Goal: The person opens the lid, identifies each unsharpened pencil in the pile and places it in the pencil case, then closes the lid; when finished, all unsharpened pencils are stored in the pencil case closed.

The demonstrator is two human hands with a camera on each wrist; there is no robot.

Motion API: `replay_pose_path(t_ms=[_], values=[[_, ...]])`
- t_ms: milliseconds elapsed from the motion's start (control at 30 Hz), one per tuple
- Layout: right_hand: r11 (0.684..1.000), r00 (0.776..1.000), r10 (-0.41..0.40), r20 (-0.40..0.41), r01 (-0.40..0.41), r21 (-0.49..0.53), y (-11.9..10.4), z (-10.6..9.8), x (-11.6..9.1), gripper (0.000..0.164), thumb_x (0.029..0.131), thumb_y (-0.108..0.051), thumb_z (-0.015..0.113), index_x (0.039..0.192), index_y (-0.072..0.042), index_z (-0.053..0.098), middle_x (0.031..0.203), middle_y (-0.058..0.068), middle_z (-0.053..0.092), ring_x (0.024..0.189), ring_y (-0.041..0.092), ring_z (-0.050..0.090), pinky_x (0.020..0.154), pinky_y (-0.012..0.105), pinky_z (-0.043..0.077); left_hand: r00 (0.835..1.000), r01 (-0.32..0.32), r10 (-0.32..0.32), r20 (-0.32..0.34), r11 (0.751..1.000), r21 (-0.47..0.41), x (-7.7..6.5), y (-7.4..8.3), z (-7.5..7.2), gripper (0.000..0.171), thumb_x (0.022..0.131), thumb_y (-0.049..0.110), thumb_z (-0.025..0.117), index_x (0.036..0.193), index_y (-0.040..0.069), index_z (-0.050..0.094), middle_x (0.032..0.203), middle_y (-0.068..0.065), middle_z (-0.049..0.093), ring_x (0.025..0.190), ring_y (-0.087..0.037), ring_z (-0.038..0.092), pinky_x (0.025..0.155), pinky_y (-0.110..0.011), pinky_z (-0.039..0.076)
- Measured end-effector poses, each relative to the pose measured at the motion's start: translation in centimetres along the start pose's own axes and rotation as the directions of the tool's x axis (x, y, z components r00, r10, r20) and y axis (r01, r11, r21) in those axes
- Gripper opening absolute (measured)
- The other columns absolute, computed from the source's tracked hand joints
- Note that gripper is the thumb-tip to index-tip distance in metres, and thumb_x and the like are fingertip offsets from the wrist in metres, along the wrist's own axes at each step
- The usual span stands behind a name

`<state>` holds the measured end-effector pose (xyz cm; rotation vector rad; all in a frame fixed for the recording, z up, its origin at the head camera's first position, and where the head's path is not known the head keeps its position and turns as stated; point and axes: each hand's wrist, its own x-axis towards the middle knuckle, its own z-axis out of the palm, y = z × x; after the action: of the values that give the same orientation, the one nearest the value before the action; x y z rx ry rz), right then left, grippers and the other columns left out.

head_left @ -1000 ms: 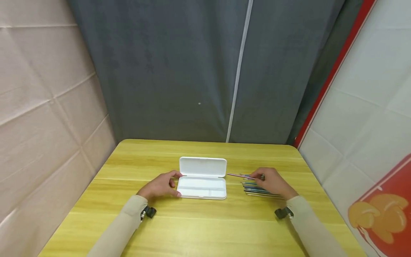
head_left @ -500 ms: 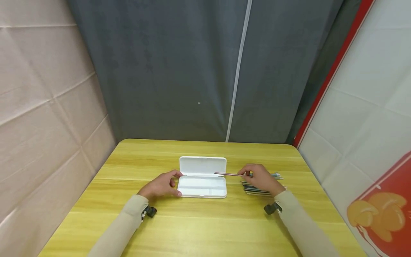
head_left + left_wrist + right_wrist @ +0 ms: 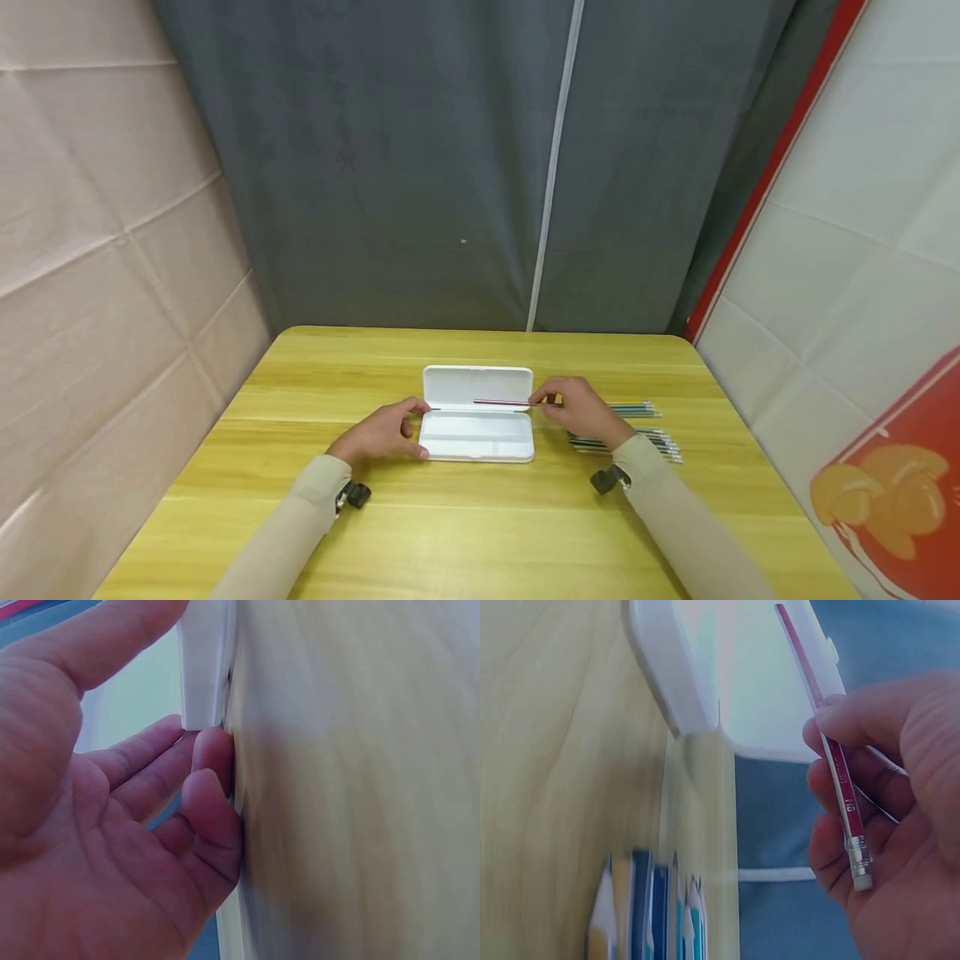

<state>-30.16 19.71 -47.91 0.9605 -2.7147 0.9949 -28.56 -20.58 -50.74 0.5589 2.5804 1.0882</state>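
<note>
A white pencil case [image 3: 461, 450] lies with its lid [image 3: 450, 383] raised at the back. My left hand [image 3: 381, 433] holds the case's left end, thumb at the front corner and a finger near the hinge. In the left wrist view, the case's white edge [image 3: 202, 667] meets the fingers. My right hand [image 3: 577, 410] pinches a red pencil [image 3: 840, 765] near its eraser end. This pencil points left, level in front of the lid and above the case's right part. No pencils show in the case's tray.
To the right on the wooden table [image 3: 480, 533], two groups of pencils lie side by side: a back group [image 3: 636, 410] and a front group [image 3: 663, 444], partly under the right forearm. A grey curtain [image 3: 375, 167] hangs beyond the table's far edge.
The right hand has moved left with the red pencil, from the pencil groups to the case's right end. The left hand has stayed at the case's left end.
</note>
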Motion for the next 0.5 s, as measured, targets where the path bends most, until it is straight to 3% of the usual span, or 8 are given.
replay_pose_path(t_ms=[500], values=[[0.997,0.997,-0.065,0.032,0.064,0.038,-0.9,3.6,2.6,0.018,0.097,-0.003,0.072,0.107,-0.016,0.082,0.103,-0.005,0.077,0.089,0.007,0.064,0.078,0.025,0.056,0.999,0.033,-0.033,0.007,0.999,-0.006,0.0,-0.2,-0.2,0.075,0.076,0.035,0.097,0.139,0.02,0.058,0.119,-0.003,0.063,0.099,-0.021,0.056,0.084,-0.036,0.046]])
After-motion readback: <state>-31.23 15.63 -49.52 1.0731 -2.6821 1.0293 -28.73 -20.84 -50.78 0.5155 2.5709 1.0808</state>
